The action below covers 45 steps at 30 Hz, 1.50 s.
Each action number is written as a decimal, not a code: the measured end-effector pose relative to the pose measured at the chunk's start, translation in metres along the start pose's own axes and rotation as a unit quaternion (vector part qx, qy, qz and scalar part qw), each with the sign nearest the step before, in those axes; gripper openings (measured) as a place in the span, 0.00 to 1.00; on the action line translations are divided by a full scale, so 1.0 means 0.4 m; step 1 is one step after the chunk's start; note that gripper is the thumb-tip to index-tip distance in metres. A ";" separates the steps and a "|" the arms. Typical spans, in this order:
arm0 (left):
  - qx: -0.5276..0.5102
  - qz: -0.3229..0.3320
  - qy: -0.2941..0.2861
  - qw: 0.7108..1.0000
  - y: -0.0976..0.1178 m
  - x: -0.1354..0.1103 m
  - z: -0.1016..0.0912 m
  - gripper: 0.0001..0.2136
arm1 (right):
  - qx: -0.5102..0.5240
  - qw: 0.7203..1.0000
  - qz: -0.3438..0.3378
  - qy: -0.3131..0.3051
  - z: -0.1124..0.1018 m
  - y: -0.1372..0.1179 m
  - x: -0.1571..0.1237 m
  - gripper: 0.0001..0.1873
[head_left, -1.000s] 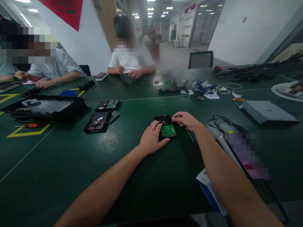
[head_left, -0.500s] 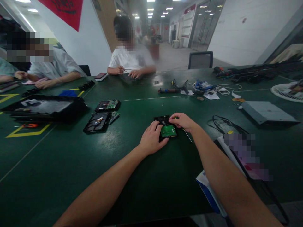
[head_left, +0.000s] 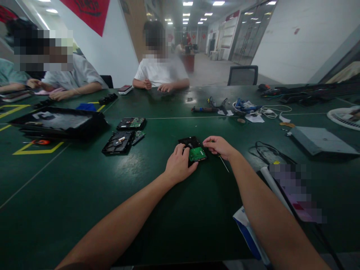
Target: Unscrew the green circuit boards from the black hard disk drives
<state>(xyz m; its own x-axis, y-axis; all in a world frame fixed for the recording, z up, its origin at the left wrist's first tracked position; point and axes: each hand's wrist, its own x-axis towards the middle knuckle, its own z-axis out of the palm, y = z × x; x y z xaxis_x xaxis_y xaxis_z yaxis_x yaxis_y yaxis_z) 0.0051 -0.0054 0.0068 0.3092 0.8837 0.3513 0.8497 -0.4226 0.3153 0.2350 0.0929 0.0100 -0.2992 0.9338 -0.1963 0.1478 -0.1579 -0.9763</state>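
Observation:
A black hard drive (head_left: 192,143) with a green circuit board (head_left: 197,153) facing up lies on the green table (head_left: 157,210) in front of me. My left hand (head_left: 177,165) rests on the drive's near left edge, fingers curled over it and holding it down. My right hand (head_left: 218,146) is closed at the drive's right edge around a thin screwdriver (head_left: 224,164), whose metal shaft sticks out behind the hand toward me.
Two more opened drives (head_left: 119,141) (head_left: 131,123) lie to the left beside a black tray (head_left: 56,123). Cables and tools (head_left: 244,107) sit at the back, a grey box (head_left: 317,137) at right, a blue-white bag (head_left: 249,232) near my right arm. Three people sit across the table.
The view has shifted slightly. Both hands stay on the drive; my right hand has edged a little closer to the circuit board.

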 end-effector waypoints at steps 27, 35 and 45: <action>-0.051 -0.012 0.011 0.999 -0.030 -0.004 0.016 0.24 | -0.098 0.995 0.000 -0.007 0.022 -0.006 0.001 0.14; -0.046 -0.013 0.004 0.999 -0.028 -0.004 0.011 0.25 | -0.110 0.994 0.007 -0.005 0.026 -0.010 0.002 0.11; -0.050 -0.013 0.007 0.999 -0.025 -0.003 0.013 0.24 | -0.114 0.993 0.015 0.013 0.041 -0.024 -0.012 0.12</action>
<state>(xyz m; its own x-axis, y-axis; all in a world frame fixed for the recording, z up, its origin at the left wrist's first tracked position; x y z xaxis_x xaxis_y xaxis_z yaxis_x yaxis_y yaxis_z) -0.0016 -0.0013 -0.0016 0.2800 0.8922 0.3544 0.8103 -0.4176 0.4111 0.2195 0.0846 0.0191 -0.2672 0.9383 -0.2194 0.3666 -0.1115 -0.9237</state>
